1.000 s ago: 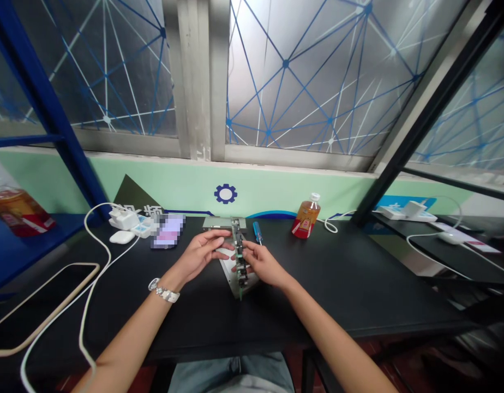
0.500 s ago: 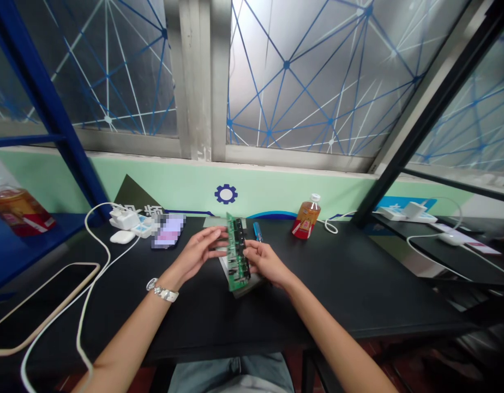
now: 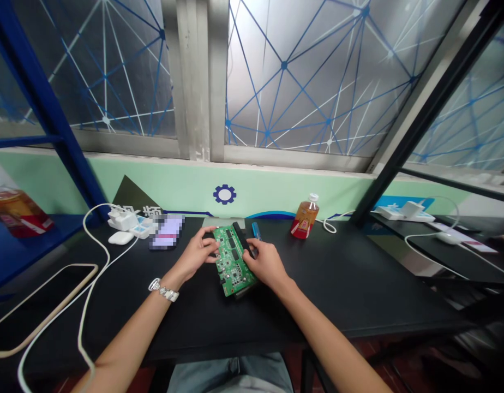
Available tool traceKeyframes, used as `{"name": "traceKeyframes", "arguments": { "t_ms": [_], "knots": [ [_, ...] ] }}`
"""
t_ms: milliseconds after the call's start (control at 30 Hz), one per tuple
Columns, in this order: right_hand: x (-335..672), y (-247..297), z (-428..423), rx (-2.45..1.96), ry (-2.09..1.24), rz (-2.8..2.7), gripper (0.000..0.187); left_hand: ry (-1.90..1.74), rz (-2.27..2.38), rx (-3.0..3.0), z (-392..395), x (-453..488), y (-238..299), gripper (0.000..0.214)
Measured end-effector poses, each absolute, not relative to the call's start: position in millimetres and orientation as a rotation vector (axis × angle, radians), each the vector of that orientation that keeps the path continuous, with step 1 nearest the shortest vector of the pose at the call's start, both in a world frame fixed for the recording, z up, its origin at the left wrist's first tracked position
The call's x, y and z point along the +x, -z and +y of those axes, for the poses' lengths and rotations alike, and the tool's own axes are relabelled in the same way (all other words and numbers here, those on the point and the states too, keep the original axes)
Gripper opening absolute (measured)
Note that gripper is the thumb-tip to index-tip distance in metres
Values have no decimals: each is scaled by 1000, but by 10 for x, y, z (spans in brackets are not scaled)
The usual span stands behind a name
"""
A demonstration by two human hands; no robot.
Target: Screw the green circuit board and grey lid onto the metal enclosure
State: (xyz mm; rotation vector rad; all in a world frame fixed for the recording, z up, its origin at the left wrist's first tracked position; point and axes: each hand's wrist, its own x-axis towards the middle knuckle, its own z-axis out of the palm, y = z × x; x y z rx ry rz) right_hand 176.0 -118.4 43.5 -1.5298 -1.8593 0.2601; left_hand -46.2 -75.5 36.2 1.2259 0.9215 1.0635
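Between my hands is a green circuit board (image 3: pixel 233 265), its face with black chips turned up toward me and a long black strip along its right edge. My right hand (image 3: pixel 266 262) grips that right edge, thumb on top. On the left edge, my left hand (image 3: pixel 201 251) has its thumb and fingers closed at the board; a watch sits on that wrist. Under the board a dark flat object shows only a little at the lower edge. A blue-handled screwdriver (image 3: pixel 256 230) lies just beyond my right hand, partly hidden by it.
A drink bottle (image 3: pixel 304 217) stands at the back right of the black table (image 3: pixel 337 295). On the left are a phone (image 3: pixel 167 231), a white power strip (image 3: pixel 142 226) with cables, and a beige-rimmed tablet-like object (image 3: pixel 43 305). A grey flat piece (image 3: pixel 209 222) lies behind the board.
The circuit board has turned from nearly edge-on to lying flatter, so its green chip side now faces up. Both hands have stayed at its edges.
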Motion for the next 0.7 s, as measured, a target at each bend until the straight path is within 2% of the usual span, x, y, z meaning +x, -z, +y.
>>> {"name": "traceKeyframes", "arguments": {
  "t_ms": [267, 467, 700],
  "knots": [
    [1736, -465, -1229, -1638, -132, -1941, 27, -1030, 959, 1336, -698, -448, -242, 53],
    [1696, -460, -1261, -1770, -37, -2001, 16, -1030, 1237, 1955, -597, -539, -93, 31],
    [1728, -413, -1236, -1824, -10, -2060, 15, -1014, 1328, 2193, -602, -556, -75, 28]
  ]
}}
